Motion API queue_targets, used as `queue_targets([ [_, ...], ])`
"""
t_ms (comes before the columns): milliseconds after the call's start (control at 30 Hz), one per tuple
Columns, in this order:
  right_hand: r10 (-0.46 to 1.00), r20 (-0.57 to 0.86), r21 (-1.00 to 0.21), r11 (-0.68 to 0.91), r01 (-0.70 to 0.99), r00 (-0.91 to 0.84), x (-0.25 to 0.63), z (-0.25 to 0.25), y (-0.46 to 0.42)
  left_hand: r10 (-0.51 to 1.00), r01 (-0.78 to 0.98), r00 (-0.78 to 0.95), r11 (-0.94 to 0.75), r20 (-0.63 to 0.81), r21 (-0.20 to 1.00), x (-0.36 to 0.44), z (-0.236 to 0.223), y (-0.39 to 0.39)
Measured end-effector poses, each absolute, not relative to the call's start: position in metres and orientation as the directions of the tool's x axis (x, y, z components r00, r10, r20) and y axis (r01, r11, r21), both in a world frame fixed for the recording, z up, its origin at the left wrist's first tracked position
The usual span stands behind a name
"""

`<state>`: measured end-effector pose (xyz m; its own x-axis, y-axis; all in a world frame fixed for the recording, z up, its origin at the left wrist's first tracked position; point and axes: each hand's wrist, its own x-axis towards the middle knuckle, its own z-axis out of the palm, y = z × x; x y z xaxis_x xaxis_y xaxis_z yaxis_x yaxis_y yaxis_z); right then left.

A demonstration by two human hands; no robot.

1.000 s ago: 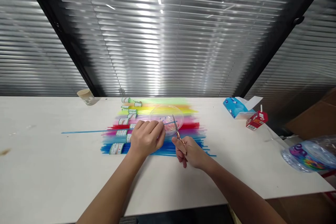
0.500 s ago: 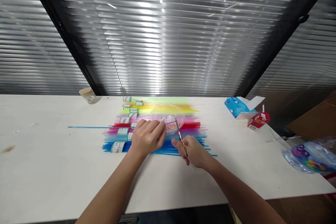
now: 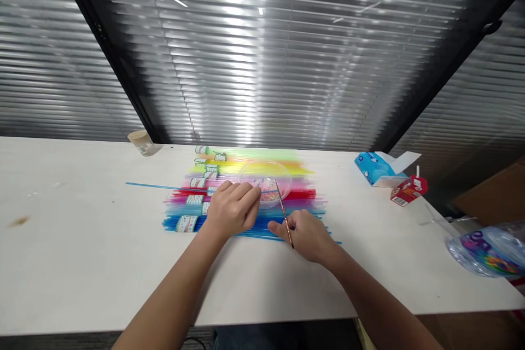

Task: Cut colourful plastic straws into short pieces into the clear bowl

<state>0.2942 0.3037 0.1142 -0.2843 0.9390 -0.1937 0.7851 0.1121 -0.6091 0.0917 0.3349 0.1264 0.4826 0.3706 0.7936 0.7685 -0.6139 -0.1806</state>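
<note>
A thin blue straw (image 3: 150,185) runs through the closed fingers of my left hand (image 3: 233,209). Its long end points left, and a short end sticks out to the right. My right hand (image 3: 310,236) grips rose-gold scissors (image 3: 286,220) by the handles, blades pointing away from me. The blades meet the short straw end above a clear round dish (image 3: 287,169) holding small coloured pieces. Under both hands lie bundles of thin straws in rows, from green and yellow at the back through red straws (image 3: 305,194) to dark blue straws (image 3: 170,223) nearest me.
Paper labels (image 3: 187,223) wrap the bundles at their left. A lidded cup (image 3: 140,143) stands at the back left of the white table (image 3: 82,262). At the right are an opened blue box (image 3: 375,168), a small red carton (image 3: 409,190) and a clear plastic package (image 3: 486,251).
The straw's far left end has shifted right, toward my left hand. The scissors look more closed. My whole view has tilted slightly.
</note>
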Motion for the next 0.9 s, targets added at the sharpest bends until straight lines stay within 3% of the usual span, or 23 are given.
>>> queue_targets([
  [467,0.954,-0.153,-0.595,0.119,0.795,-0.257,0.2932,0.1141,0.3048,0.466,0.788,0.468,-0.605,0.751,-0.115,0.0942,0.1226,0.3348],
  [900,0.943,-0.170,-0.630,0.118,0.768,-0.285,0.2905,0.1194,0.3012,0.360,0.768,0.465,-0.619,0.809,-0.166,0.0966,0.1190,0.3329],
])
